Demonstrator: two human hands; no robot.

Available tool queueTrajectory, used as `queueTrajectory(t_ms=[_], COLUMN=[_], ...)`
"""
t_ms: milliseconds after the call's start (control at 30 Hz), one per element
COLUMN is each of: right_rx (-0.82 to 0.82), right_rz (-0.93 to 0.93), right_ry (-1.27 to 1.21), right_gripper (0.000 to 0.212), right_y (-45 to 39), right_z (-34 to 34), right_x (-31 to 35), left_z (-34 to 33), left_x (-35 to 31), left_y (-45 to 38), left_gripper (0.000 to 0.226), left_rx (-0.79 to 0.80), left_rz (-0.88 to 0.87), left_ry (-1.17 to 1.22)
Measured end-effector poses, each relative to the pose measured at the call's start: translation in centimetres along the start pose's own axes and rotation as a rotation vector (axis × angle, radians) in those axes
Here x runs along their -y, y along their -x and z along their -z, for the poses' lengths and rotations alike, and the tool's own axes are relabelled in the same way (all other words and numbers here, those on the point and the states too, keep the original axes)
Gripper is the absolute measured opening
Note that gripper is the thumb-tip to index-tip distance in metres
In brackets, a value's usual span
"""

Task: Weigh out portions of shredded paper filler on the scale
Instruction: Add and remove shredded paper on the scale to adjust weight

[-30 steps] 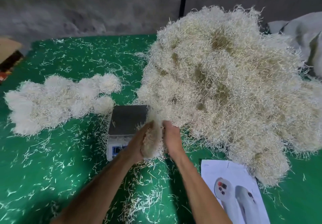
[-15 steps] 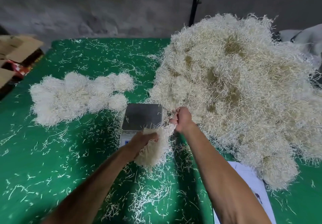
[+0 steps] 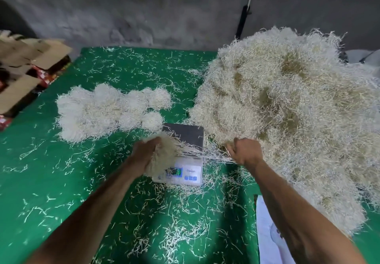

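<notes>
A small digital scale (image 3: 186,135) with a grey pan and a lit display stands mid-table. My left hand (image 3: 145,155) grips a clump of shredded paper (image 3: 164,150) over the scale's front left corner, partly hiding the display. My right hand (image 3: 244,152) is curled around strands at the near edge of the big pile of shredded paper (image 3: 287,119), just right of the scale. Thin strands stretch between the clump and my right hand. Several round weighed portions (image 3: 107,109) lie grouped to the left of the scale.
The green table (image 3: 51,181) is littered with loose strands. Cardboard boxes (image 3: 24,64) are stacked past its left edge. A white printed sheet (image 3: 267,233) lies at the front right under my forearm. A dark pole (image 3: 243,21) stands against the grey wall behind.
My left hand has lifted the clump up and left over the scale's front. My right hand has moved right to the big pile's edge, so the hands are farther apart.
</notes>
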State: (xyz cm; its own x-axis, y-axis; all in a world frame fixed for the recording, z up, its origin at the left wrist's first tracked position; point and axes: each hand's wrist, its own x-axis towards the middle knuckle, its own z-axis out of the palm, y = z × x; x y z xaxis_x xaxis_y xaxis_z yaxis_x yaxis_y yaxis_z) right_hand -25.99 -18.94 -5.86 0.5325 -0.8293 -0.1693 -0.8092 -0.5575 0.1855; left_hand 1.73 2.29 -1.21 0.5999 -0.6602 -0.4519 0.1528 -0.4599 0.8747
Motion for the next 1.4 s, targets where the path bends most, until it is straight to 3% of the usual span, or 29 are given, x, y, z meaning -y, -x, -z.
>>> queueTrajectory(t_ms=[133,233,267,367,433,500,600,767,833,900,1000,1100,1233,1333,1400], right_rx=[0.077,0.168,0.188,0.209,0.250,0.280,0.138,0.106,-0.047,-0.132,0.136,0.154,0.147,0.103,0.088], right_rz=[0.005,0.132,0.148,0.129,0.061,-0.019,-0.051,-0.108,-0.096,0.001,0.109,-0.071,-0.303,-0.427,-0.443], right_ry=[0.114,0.212,0.225,0.253,0.192,-0.028,-0.267,-0.206,-0.127,-0.366,-1.137,-1.607,-1.815,-1.824,-1.746], right_gripper=[0.075,0.075,0.071,0.055,0.038,0.026,0.035,0.046,0.044,0.054,0.079,0.058,0.024,0.031,0.034], right_y=[0.8,1.6,1.8,2.4,2.9,3.0,2.5,2.2,2.1,1.9,1.4,0.2,-1.7,-3.0,-3.4], right_z=[-0.9,-2.2,-2.7,-3.6,-3.8,-2.8,1.7,11.3,14.1,15.2,14.4,11.7,8.1,6.4,6.0], right_x=[1.0,1.0,1.0,0.8,0.7,1.4,4.2,9.0,10.1,10.9,12.1,12.2,11.3,10.6,10.7], left_z=[-0.7,-0.3,-0.3,0.1,-0.2,-1.1,-2.7,-4.6,-4.9,-5.1,-5.3,-4.3,-2.9,-2.4,-2.2], left_x=[-0.9,-1.7,-2.2,-2.1,-2.6,-2.6,-3.0,-4.2,-5.0,-6.0,-6.5,-5.6,-4.0,-3.2,-2.7], left_y=[-1.1,-1.7,-1.5,-2.4,-2.6,-2.7,-2.4,-1.2,-0.7,-0.3,0.3,0.0,-1.6,-2.8,-3.6], left_gripper=[0.013,0.018,0.019,0.058,0.057,0.045,0.032,0.044,0.045,0.045,0.029,0.019,0.057,0.052,0.043], left_rx=[-0.038,0.162,0.183,0.130,0.075,-0.001,-0.085,0.128,0.255,0.381,0.442,0.359,0.222,0.102,0.119], left_rz=[-0.004,-0.017,0.018,0.102,0.125,0.175,0.223,0.054,-0.018,-0.032,-0.030,0.001,0.160,0.198,0.226], left_ry=[0.222,0.377,0.466,0.708,0.713,0.667,0.542,0.514,0.602,0.645,0.510,0.361,0.276,0.494,0.574])
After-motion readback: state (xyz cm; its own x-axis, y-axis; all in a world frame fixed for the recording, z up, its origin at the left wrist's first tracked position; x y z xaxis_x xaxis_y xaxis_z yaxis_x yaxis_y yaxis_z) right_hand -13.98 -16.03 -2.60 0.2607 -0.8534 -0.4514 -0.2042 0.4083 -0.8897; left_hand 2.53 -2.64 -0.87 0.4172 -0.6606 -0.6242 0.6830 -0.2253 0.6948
